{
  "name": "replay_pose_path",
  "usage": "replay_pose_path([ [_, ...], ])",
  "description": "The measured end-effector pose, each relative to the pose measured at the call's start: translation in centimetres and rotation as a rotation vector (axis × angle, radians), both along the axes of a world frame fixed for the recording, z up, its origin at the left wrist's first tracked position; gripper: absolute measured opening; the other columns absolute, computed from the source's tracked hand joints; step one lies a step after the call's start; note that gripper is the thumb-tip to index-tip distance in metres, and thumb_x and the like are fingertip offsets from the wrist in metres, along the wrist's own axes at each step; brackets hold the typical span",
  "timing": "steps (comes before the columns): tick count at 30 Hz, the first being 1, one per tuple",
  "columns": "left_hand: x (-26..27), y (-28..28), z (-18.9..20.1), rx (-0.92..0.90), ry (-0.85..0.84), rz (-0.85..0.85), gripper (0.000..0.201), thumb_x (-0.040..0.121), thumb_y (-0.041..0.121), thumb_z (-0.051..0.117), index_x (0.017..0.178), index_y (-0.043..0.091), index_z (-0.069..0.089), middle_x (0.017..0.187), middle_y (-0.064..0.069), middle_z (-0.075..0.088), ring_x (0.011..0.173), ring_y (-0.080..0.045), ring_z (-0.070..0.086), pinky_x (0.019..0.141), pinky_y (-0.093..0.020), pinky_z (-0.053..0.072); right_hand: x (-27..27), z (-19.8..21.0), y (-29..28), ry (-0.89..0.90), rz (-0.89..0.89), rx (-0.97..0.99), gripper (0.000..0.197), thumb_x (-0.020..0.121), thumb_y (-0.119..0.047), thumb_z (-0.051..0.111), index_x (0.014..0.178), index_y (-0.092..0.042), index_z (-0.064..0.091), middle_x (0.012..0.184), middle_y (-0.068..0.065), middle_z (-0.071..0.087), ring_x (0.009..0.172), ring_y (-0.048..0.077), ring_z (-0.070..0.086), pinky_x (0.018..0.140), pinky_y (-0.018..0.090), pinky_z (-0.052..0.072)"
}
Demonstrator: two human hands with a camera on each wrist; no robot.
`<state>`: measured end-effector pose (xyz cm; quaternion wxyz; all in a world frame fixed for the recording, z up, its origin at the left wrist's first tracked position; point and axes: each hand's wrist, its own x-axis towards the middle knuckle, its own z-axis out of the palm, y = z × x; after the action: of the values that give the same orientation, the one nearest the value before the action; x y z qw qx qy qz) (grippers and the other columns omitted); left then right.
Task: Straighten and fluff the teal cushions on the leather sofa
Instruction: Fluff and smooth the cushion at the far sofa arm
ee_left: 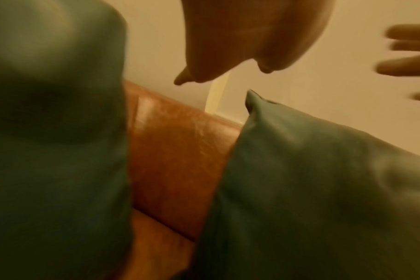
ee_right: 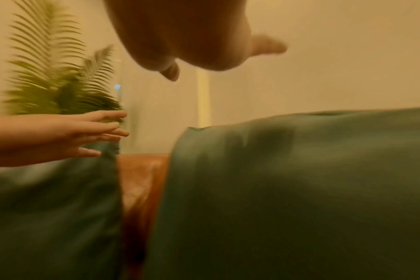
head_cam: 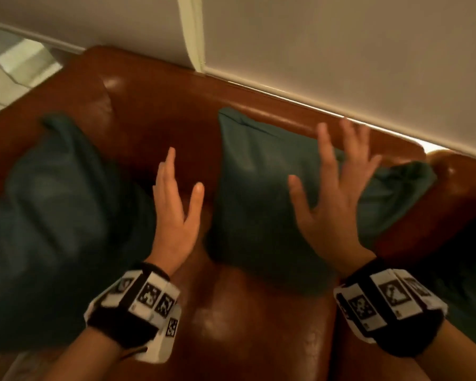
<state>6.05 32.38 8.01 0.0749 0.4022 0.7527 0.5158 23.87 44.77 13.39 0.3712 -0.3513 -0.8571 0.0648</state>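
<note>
2 teal cushions on brown leather sofa (head_cam: 226, 312). Left cushion (head_cam: 55, 215) slumped into armrest corner, rumpled. Right cushion (head_cam: 261, 193) propped against backrest, tilted, top corner peaked, far end sagging. Leather gap between them.

A bare strip of leather sofa (head_cam: 160, 127) is being left open between two teal cushions (head_cam: 259, 188), flanked by the wall (head_cam: 341, 50) behind.
</note>
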Motion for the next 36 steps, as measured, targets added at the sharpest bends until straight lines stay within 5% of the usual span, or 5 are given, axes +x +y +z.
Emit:
replay_pose_path([
  [5, -3.7, -11.8, -0.1, -0.399, 0.455, 0.356, 0.063, 0.091, 0.04, 0.045, 0.147, 0.021, 0.023, 0.154, -0.009, 0.027, 0.146, -0.025, 0.01, 0.11, -0.063, -0.004, -11.6, -0.8, -6.0, -0.282, 0.566, -0.164, 0.077, 0.087, -0.045, 0.06, 0.15, -0.03, 0.018, 0.158, 0.005, 0.009, 0.147, 0.03, -0.001, 0.109, 0.069, 0.012],
  [11, -8.0, -20.6, -1.2, -0.902, 0.586, 0.483, 0.075, 0.08, 0.072, 0.04, 0.146, 0.039, 0.027, 0.157, -0.008, 0.021, 0.146, -0.036, 0.003, 0.097, -0.08, -0.004, -22.9, -6.1, -12.2, -0.818, 0.875, -0.016, 0.129, 0.051, -0.076, 0.07, 0.144, -0.049, -0.016, 0.153, 0.002, -0.033, 0.137, 0.043, -0.03, 0.092, 0.083, 0.002],
  [21, -17.1, -24.0, -4.3, -0.82, 0.759, 0.587, 0.077, 0.079, 0.083, 0.035, 0.145, 0.046, 0.023, 0.157, -0.004, 0.018, 0.144, -0.039, 0.009, 0.097, -0.082, 0.001, -30.7, -9.5, -15.5, -0.692, 0.869, -0.104, 0.134, 0.041, -0.085, 0.066, 0.143, -0.051, -0.014, 0.151, -0.005, -0.037, 0.134, 0.044, -0.036, 0.09, 0.086, -0.001],
  [32, -17.7, -22.1, -5.4, -0.844, 0.65, 0.592, 0.074, 0.082, 0.081, 0.029, 0.146, 0.045, 0.02, 0.158, -0.006, 0.018, 0.144, -0.041, 0.008, 0.098, -0.081, 0.001, -32.1, -10.6, -14.6, -0.753, 0.852, -0.085, 0.135, 0.039, -0.089, 0.06, 0.144, -0.048, -0.013, 0.154, 0.003, -0.03, 0.135, 0.047, -0.031, 0.089, 0.085, 0.002],
  [36, -15.5, -22.4, -3.6, -0.746, 0.678, 0.614, 0.058, 0.093, 0.067, 0.03, 0.145, 0.043, 0.025, 0.157, -0.005, 0.02, 0.145, -0.037, 0.01, 0.099, -0.08, 0.003, -29.9, -9.8, -13.5, -0.514, 0.949, -0.217, 0.117, 0.055, -0.083, 0.06, 0.148, -0.043, 0.0, 0.158, -0.003, -0.019, 0.143, 0.034, -0.021, 0.099, 0.077, 0.004],
])
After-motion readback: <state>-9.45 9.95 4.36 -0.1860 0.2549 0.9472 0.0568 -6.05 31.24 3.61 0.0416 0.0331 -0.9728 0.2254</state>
